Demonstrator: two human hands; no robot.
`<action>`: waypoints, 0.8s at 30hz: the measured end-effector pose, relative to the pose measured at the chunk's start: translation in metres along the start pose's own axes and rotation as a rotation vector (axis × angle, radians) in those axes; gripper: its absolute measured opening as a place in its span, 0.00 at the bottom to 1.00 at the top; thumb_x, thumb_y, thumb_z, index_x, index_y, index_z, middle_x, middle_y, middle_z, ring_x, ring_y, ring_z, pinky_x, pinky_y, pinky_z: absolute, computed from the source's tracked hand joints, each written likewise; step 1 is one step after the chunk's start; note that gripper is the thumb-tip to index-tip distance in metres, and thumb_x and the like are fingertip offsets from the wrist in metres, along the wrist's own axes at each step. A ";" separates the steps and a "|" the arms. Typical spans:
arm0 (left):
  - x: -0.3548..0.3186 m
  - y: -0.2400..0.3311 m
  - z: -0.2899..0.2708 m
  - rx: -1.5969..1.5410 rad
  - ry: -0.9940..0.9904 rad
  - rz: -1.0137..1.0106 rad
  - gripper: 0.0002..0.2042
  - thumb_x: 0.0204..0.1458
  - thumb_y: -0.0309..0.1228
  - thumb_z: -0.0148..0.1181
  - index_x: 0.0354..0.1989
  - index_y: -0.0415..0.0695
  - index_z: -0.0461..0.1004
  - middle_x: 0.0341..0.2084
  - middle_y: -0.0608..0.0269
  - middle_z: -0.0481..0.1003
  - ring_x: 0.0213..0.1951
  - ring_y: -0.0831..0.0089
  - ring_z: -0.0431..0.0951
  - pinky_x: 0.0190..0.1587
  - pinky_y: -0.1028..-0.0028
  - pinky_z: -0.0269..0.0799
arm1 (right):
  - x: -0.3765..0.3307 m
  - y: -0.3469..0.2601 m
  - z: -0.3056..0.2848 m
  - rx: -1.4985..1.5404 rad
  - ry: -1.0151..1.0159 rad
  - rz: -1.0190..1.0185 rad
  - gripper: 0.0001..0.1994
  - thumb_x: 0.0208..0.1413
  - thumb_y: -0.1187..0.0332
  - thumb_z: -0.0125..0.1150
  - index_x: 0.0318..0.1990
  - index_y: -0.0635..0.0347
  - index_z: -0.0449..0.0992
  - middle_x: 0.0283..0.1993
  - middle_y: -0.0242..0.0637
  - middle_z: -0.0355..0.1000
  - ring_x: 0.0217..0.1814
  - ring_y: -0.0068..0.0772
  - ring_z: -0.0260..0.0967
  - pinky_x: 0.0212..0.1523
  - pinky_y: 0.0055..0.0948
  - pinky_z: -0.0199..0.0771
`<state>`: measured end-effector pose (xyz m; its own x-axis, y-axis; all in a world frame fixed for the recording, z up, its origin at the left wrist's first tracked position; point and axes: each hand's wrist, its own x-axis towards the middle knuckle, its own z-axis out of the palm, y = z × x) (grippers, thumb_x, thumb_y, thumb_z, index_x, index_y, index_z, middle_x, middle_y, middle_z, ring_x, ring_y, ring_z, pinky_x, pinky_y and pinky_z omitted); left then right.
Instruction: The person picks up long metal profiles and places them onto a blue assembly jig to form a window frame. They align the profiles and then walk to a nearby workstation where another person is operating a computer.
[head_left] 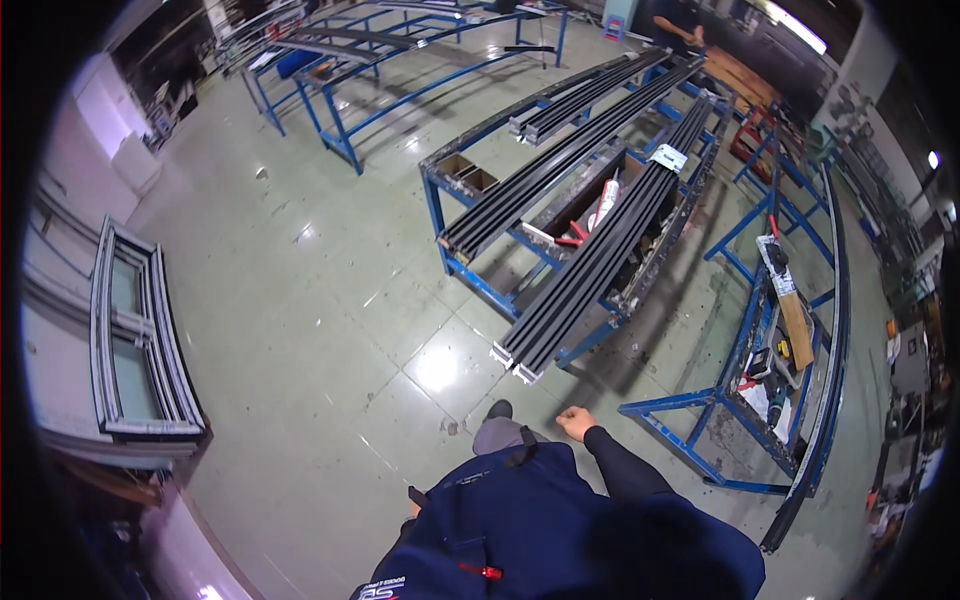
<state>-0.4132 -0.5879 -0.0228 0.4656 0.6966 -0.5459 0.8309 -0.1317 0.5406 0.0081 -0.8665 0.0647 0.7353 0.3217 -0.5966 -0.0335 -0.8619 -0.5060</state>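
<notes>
My right hand (575, 423) hangs in front of my body with its fingers curled in, and nothing shows in it. It is apart from everything, nearest to the ends of the long dark metal profiles (590, 270) that jut over the near end of a blue-framed workbench (480, 287). Of my left hand (414, 508) only a sliver shows beside my dark blue clothing; its fingers are hidden. More dark profiles (560, 170) lie lengthwise on the same bench. A white sealant tube (606, 203) with red-handled tools (573, 236) lies between the profiles.
To the right stands a lower blue frame (690, 405) holding a cordless drill (776, 398) and a wooden strip (797, 330). A long dark bar (838, 330) runs along its outer side. Window frames (150, 330) lean at the left. Another person (680, 22) stands at the far bench end.
</notes>
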 end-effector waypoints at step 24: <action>0.451 0.371 -0.163 -0.115 -0.511 0.188 0.12 0.52 0.38 0.61 0.32 0.41 0.71 0.21 0.64 0.74 0.21 0.75 0.74 0.18 0.75 0.65 | -0.159 0.003 0.271 0.906 0.428 1.103 0.13 0.50 0.62 0.61 0.32 0.67 0.75 0.26 0.42 0.74 0.25 0.33 0.73 0.27 0.35 0.73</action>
<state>0.0555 -0.2078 0.0356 0.7151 0.2345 -0.6585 0.6938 -0.1229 0.7096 -0.2926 -0.8137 -0.0106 0.1928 -0.5890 -0.7848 -0.9722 -0.0066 -0.2339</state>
